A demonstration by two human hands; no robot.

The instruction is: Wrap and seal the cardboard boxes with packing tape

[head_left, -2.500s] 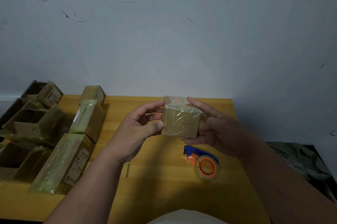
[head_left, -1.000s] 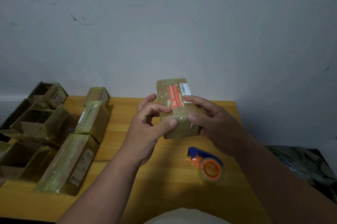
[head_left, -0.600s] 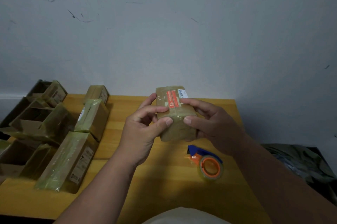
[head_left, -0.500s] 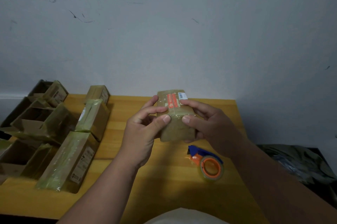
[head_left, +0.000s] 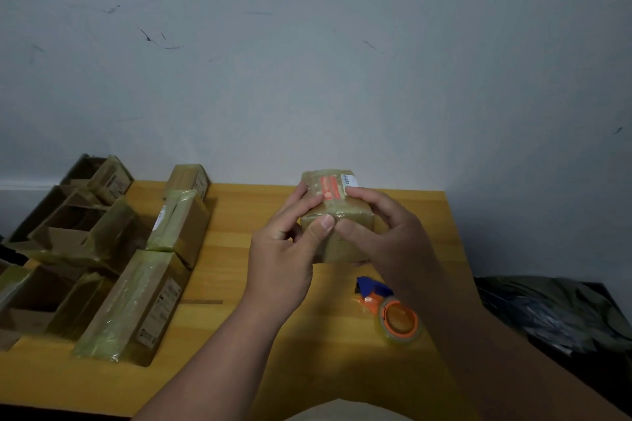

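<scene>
You hold the small box [head_left: 337, 215] above the counter [head_left: 239, 283], both hands [head_left: 280, 259] [head_left: 386, 235] grasping it, thumbs pressing tape flat; the dispenser [head_left: 393, 314] waits at 5 o'clock.

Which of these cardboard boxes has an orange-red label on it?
The small taped box held up in both hands; its top shows an orange-red label. The boxes lying on the table's left show none.
</scene>
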